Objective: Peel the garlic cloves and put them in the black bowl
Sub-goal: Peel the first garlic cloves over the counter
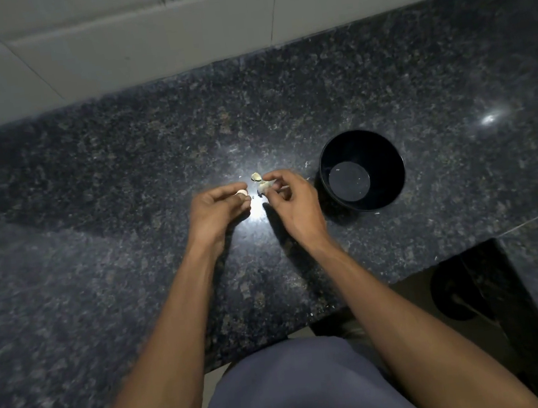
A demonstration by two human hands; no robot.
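We see the left hand (218, 207) pinching a garlic clove (242, 192); the right hand (289, 201) pinches torn skin (263, 188). The black bowl (362, 170) stands at three o'clock, with bare counter (84, 181) toward nine.

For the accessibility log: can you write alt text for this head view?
Two bare hands work over a dark granite counter: the left hand pinches a garlic clove, the right hand pinches a scrap of skin. A black bowl stands to the right, apparently empty.

Two hands (253, 202), one black bowl (396, 186), one garlic clove (242, 192).
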